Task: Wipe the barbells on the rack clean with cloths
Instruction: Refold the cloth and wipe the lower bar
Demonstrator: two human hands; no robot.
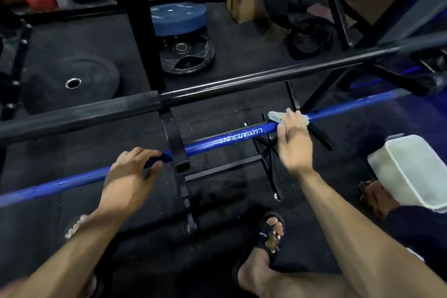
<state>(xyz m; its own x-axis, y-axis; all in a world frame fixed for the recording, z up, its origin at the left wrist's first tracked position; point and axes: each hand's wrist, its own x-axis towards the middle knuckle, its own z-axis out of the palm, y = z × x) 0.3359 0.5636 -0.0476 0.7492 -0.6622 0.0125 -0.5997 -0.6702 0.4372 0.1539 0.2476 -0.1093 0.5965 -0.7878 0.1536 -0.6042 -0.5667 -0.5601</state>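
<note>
On black speckled gym flooring, blue barbell (225, 139) lies across the rack (177, 143); left hand (128, 176) grips it at 8 o'clock, right hand (294, 138) presses grey cloth (275, 116) onto it at 2 o'clock; black barbell (217, 88) beyond

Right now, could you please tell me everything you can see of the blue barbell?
The blue barbell is a long glossy metal-looking bar with white lettering, lying across the black rack in front of a black barbell. The left hand grips it beside the rack; the right hand presses a grey cloth onto it.
</note>
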